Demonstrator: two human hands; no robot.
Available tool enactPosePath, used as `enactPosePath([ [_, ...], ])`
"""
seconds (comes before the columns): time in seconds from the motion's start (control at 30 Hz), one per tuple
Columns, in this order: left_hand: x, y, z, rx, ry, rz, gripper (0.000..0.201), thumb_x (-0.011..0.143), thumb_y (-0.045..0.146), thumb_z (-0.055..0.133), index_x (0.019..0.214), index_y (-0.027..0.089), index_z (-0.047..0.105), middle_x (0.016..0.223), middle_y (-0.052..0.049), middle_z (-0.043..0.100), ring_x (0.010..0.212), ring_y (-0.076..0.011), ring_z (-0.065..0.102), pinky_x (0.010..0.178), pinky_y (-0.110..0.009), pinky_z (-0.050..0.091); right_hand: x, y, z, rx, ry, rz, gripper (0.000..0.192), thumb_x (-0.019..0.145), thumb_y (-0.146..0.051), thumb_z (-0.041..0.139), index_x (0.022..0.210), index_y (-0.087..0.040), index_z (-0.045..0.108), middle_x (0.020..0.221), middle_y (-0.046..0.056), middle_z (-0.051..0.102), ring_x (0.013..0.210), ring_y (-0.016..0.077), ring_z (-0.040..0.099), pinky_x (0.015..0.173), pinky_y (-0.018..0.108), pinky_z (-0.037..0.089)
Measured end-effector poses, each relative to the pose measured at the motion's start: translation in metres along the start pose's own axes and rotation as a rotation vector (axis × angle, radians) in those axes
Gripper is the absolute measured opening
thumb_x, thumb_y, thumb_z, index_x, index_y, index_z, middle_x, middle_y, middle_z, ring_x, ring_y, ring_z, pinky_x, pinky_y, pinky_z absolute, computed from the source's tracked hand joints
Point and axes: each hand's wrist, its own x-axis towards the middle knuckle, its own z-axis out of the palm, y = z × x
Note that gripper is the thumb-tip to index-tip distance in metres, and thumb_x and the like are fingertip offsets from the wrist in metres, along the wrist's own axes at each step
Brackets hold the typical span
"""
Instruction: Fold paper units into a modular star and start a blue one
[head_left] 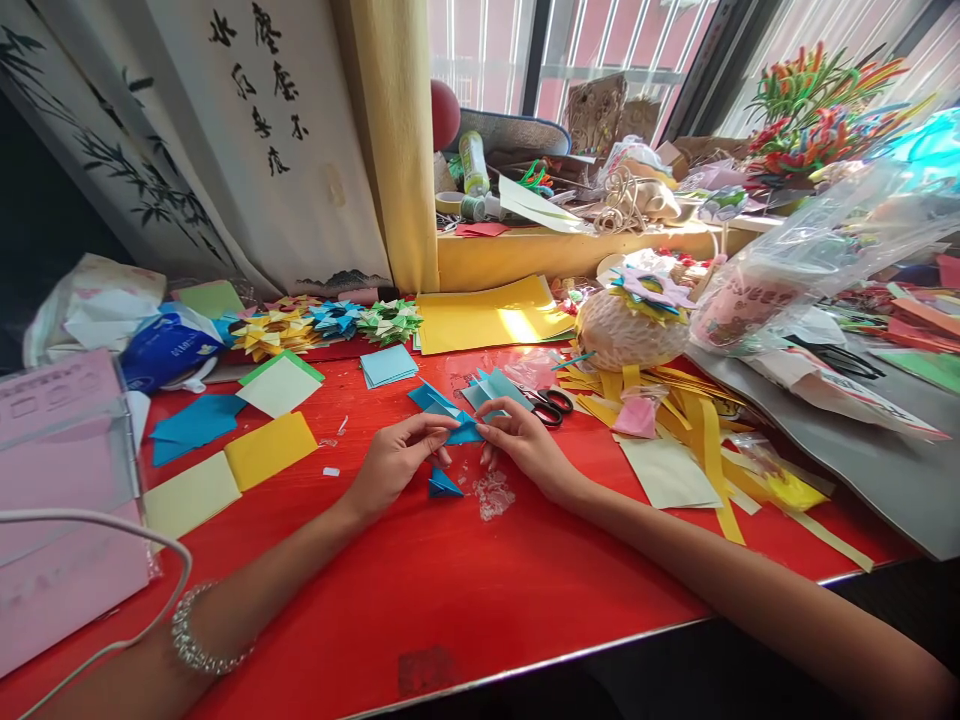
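Observation:
Between my two hands, over the middle of the table, is a folded blue paper piece (465, 430). My left hand (405, 455) pinches its left side with thumb and fingers. The right hand (525, 442) closes on its other side. Just below lies a small folded blue paper triangle (444, 484) on the red tabletop. Behind the fingers are more folded blue paper (431, 398) and light blue folded pieces (495, 385). Black-handled scissors (553, 405) lie beyond my right hand, their blades partly hidden. Clear plastic bits (493, 495) are scattered below the right hand.
Yellow, cream and blue paper squares (270, 450) lie left, near a pink folder (60, 500) and white cable (180, 560). Finished paper stars (330, 322) line the back. Yellow strips (709, 450), a round woven object (630, 325) and a bagged cup (757, 300) crowd the right.

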Motion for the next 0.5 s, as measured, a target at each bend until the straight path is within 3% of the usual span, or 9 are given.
enactPosePath([
  [0.23,0.0015,0.0019,-0.0017,-0.115,-0.002,-0.107,0.024,0.071,0.027,0.059,0.091,0.015,0.067,0.065,-0.001,0.064,0.058,-0.0133,0.059,0.058,-0.026,0.051,-0.0006,-0.0071,0.0011,0.051,0.006,0.015,0.017,0.075,-0.029,0.057,0.086,-0.016,0.06,0.067,0.0,0.061,0.062,0.0131,0.061,0.062,0.026,0.05],
  [0.5,-0.0001,0.0018,-0.0037,-0.102,-0.1,-0.045,0.021,0.074,0.023,0.053,0.086,0.015,0.068,0.075,-0.003,0.061,0.063,-0.0133,0.059,0.062,-0.026,0.051,-0.0018,-0.0068,0.001,0.011,0.061,0.057,0.019,0.074,-0.026,0.056,0.085,-0.015,0.066,0.069,0.002,0.066,0.065,0.0144,0.063,0.069,0.029,0.051],
])
